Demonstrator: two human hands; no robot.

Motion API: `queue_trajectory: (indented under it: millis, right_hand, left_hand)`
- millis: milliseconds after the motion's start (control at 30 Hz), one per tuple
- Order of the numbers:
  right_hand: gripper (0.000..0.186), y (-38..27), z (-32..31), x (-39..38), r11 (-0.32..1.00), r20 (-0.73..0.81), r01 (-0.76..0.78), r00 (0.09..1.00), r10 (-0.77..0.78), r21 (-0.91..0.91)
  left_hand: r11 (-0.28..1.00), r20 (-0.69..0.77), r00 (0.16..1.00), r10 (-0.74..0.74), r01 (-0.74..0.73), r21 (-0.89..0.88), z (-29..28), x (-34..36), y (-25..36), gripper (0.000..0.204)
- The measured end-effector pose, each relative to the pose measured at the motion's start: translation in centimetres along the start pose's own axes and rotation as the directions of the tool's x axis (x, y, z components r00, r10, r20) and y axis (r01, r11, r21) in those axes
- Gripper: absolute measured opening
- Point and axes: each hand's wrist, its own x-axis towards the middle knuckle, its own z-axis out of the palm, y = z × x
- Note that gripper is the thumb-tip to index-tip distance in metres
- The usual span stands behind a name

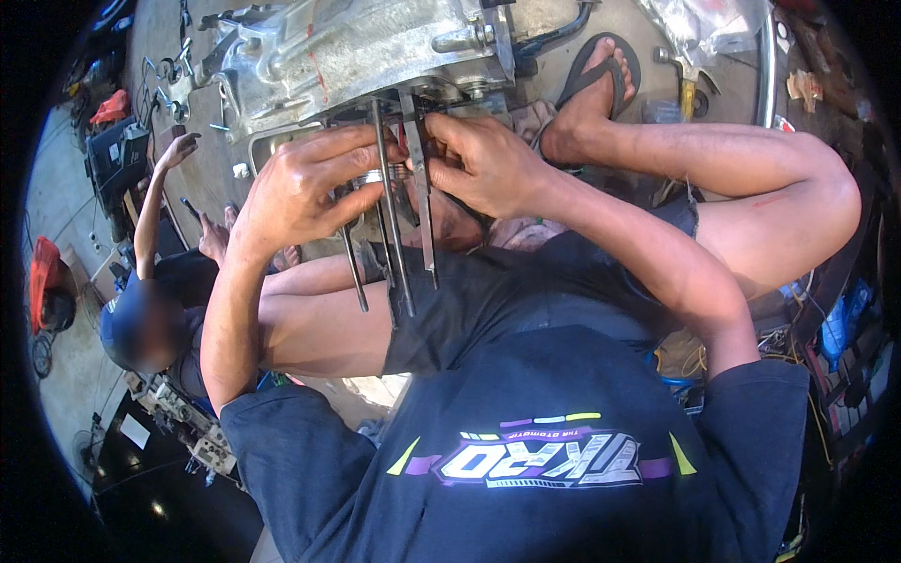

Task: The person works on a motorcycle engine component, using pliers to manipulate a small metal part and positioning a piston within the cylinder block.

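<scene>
A silver metal engine block (pixel 357 61) lies in front of me, and several long dark studs (pixel 394 235) stick out of it toward my lap. Among the studs sits a round, grooved metal part (pixel 378 175), which looks like a piston. My left hand (pixel 305 183) is closed around its left side, with fingers and thumb bent against it. My right hand (pixel 488 167) works from the other side, its fingers curled beside a flat, chain-like strip (pixel 421 183). Its fingertips are partly hidden behind the strip, so what they pinch cannot be made out.
A hammer (pixel 691 83) lies on the floor beyond my sandalled foot (pixel 601 84). Wrenches (pixel 174 80) and small parts are scattered left of the block. Another person in a cap (pixel 127 314) sits close at my left, one arm raised. Clear plastic bags (pixel 709 33) lie at the far right.
</scene>
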Motion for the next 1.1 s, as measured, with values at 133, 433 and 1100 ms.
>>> queue_trajectory:
  millis: [133, 433, 1100]
  right_hand:
    - [0.027, -0.3, 0.1, -0.5, 0.999, -0.025, -0.030, 0.999, 0.029, -0.043]
    - [0.025, 1.3, 0.3, -0.4, 0.892, -0.132, 0.293, 0.926, -0.355, -0.345]
    - [0.024, 5.3, -7.0, -7.3, 0.754, 0.354, -0.018, 0.875, 0.330, -0.657]
  left_hand:
    - [1.000, 0.023, 1.000, -0.014, 0.014, 0.011, 0.1, 0.0, 0.0, 0.033]
    - [1.000, 0.004, 1.000, 0.006, -0.006, 0.002, 0.3, 0.0, -0.3, 0.033]
    - [1.000, 0.027, 1.000, -0.011, 0.012, -0.029, 0.5, -0.2, -0.5, 0.038]
